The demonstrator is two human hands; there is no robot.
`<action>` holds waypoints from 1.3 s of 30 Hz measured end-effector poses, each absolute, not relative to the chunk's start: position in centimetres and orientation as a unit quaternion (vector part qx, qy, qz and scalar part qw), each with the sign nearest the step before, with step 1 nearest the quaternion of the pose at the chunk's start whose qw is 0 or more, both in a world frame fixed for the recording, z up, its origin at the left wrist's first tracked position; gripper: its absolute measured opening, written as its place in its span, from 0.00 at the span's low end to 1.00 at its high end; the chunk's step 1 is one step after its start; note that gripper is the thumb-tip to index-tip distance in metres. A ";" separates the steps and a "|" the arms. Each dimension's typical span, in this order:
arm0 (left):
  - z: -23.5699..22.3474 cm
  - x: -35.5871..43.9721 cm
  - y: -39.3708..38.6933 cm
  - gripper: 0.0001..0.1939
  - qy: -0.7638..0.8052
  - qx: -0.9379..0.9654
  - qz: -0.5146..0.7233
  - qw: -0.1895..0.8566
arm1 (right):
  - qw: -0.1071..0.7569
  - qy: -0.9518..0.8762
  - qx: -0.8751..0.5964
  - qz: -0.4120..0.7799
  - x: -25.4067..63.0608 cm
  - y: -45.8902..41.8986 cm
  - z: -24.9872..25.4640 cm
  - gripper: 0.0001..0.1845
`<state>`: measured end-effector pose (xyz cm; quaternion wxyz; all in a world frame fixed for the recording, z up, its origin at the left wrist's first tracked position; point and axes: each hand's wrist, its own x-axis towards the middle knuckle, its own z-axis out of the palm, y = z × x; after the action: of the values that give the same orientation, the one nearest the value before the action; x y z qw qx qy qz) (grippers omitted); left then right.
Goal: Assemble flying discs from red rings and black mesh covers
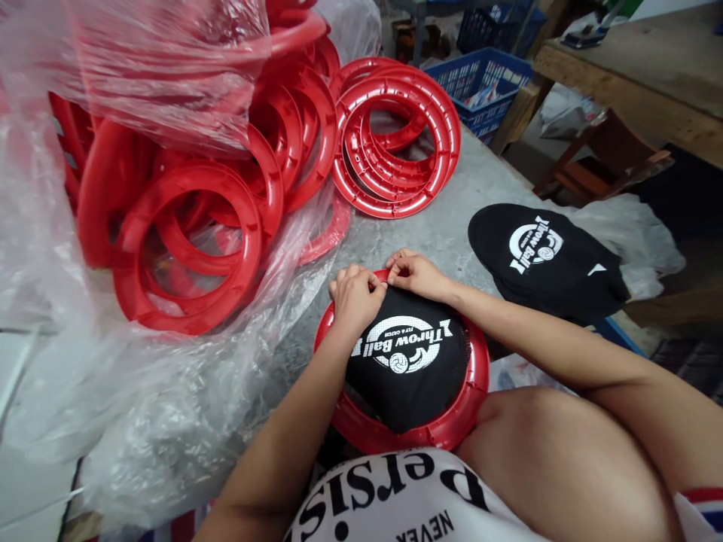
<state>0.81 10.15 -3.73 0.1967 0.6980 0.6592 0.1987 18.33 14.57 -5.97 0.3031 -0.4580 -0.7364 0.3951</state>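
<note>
In front of my body a red plastic ring (477, 376) lies on the table's edge, close against my shirt. Across it is stretched a round black fabric disc (418, 395) with a white "Throw Ball" print, its near part loose inside the ring. My left hand (357, 295) pinches the fabric's edge at the far side of the ring. Right beside it, my right hand (415, 272) pinches the same edge, its fingertips almost touching those of the left. Fingers hide the exact spot where cloth meets rim.
Several red rings (398, 203) are stacked beyond my hands. More rings (189, 320) spill from a clear plastic bag (169, 83) at left. Black printed discs (508, 226) lie to the right. A blue crate (480, 113) and a wooden chair (615, 154) stand farther back.
</note>
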 end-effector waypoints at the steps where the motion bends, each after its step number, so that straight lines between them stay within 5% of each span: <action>1: -3.8 0.8 10.1 0.07 0.658 0.699 0.200 0.195 | 0.303 -0.737 -0.457 0.396 18.4 14.5 -5.9 0.05; 39: -3.7 1.4 10.2 0.10 0.672 0.714 0.146 0.133 | 0.244 -0.770 -0.497 0.317 17.9 14.7 -5.8 0.08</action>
<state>1.43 10.18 -3.71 0.1328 0.7138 0.6719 0.1464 17.95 14.66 -5.82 0.2442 -0.4972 -0.7699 0.3169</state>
